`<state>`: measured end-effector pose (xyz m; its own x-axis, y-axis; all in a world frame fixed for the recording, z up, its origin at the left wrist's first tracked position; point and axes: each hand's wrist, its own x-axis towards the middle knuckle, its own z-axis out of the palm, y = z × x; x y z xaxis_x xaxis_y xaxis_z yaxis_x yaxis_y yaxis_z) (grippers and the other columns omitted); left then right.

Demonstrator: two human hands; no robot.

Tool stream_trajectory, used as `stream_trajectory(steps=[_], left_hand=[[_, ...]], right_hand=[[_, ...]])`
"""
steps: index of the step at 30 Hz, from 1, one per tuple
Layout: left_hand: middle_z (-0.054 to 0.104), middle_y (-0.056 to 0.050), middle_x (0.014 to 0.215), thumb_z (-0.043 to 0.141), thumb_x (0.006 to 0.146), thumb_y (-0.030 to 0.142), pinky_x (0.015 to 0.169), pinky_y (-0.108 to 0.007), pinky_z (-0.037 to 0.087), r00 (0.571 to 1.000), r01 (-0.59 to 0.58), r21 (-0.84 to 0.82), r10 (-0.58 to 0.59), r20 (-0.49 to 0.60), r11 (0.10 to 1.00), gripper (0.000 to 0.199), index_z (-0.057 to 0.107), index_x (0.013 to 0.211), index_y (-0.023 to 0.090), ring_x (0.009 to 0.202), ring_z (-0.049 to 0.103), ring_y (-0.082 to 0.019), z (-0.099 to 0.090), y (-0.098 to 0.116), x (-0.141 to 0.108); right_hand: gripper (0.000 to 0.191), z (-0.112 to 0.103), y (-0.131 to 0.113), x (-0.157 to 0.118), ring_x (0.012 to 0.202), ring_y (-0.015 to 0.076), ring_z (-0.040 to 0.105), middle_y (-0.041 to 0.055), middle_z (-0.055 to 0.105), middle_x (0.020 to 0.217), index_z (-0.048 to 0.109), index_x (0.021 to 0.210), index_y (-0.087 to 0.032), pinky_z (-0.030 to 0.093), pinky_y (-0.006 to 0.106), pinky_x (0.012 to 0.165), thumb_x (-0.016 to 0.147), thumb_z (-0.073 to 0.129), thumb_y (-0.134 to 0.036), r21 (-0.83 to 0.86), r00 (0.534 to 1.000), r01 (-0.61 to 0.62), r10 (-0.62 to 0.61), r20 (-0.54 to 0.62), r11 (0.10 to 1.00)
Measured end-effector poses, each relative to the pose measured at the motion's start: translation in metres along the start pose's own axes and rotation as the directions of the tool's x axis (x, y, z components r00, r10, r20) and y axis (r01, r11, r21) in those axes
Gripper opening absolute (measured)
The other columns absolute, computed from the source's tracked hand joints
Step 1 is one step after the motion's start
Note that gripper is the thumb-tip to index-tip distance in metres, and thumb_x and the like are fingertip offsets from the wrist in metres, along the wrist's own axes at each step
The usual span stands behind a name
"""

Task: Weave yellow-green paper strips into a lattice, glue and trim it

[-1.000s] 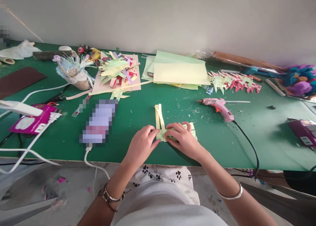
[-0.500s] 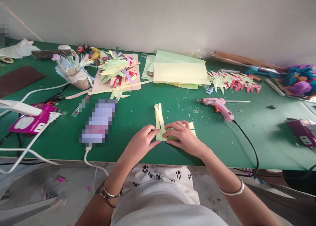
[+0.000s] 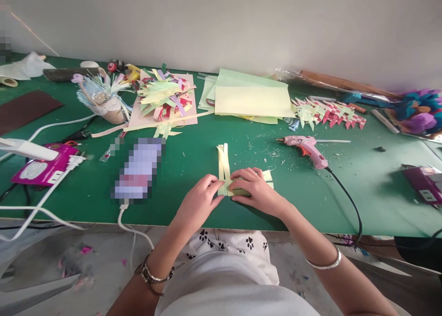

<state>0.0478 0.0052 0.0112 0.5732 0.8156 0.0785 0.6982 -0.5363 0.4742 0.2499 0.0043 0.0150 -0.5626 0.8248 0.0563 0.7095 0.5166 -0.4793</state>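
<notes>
Green table [image 3: 193,155] across frame: brown sheet [image 3: 27,109], purple socket block [image 3: 48,166] at left; phone [image 3: 138,168] left of centre; pale sheets [image 3: 253,100] upper centre; yellow strips [image 3: 223,166] centre; pink glue gun [image 3: 311,151] right.

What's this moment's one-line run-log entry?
left hand: touching pale yellow-green paper strips | right hand: touching strips | pink plastic glue gun: on green tabletop

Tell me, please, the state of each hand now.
Left hand: partly open, fingertips touching the pale paper strips.
Right hand: partly open, curved over the same strips.
</notes>
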Motion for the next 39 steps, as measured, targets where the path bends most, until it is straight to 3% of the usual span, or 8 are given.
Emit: stream_trajectory(steps=[12, 25, 31, 39], left_hand=[[0.055, -0.005, 0.098, 0.043, 0.087, 0.018, 0.061, -0.027, 0.048, 0.998, 0.057, -0.016, -0.058, -0.034, 0.998, 0.021, 0.055, 0.105, 0.019, 0.074, 0.060, -0.016, 0.0023, 0.0051, 0.0020], [0.055, -0.005, 0.098, 0.043, 0.087, 0.017, 0.062, -0.024, 0.048, 0.999, 0.047, 0.001, -0.047, -0.022, 0.999, 0.020, 0.055, 0.103, 0.020, 0.083, 0.059, -0.016, 0.0012, 0.0057, 0.0018], [0.055, -0.005, 0.099, 0.043, 0.087, 0.017, 0.058, -0.025, 0.047, 0.998, 0.055, 0.010, -0.055, -0.007, 0.998, 0.018, 0.055, 0.100, 0.019, 0.072, 0.059, -0.014, 0.0008, 0.0071, 0.0016], [0.055, -0.005, 0.100, 0.045, 0.086, 0.015, 0.060, -0.026, 0.047, 0.997, 0.073, -0.013, -0.073, 0.008, 0.997, 0.020, 0.056, 0.102, 0.019, 0.074, 0.060, -0.015, 0.0022, 0.0055, 0.0024]], right_hand=[[0.012, -0.0006, 0.0034, 0.0006, 0.098, 0.0175, 0.051, 0.0024, 0.057, 0.109, 0.059, 0.094, -0.026, 0.026, 0.036, 0.088, 0.085, 0.051, -0.029, -0.061, 1.000, 0.011, -0.010, 0.007, 0.998], [0.017, -0.0020, 0.0013, 0.0016, 0.095, 0.0171, 0.051, 0.0040, 0.056, 0.106, 0.057, 0.100, -0.024, 0.028, 0.035, 0.087, 0.084, 0.052, -0.030, -0.060, 1.000, 0.011, -0.012, -0.006, 0.998], [0.013, -0.0001, 0.0065, -0.0006, 0.094, 0.0165, 0.052, 0.0043, 0.055, 0.107, 0.058, 0.095, -0.024, 0.027, 0.035, 0.089, 0.086, 0.050, -0.026, -0.049, 0.999, -0.006, 0.004, -0.035, 0.999], [0.009, -0.0012, 0.0076, 0.0065, 0.093, 0.0162, 0.051, 0.0022, 0.056, 0.103, 0.058, 0.092, -0.024, 0.025, 0.035, 0.087, 0.085, 0.053, -0.027, -0.044, 0.999, 0.029, -0.030, -0.022, 0.999]])
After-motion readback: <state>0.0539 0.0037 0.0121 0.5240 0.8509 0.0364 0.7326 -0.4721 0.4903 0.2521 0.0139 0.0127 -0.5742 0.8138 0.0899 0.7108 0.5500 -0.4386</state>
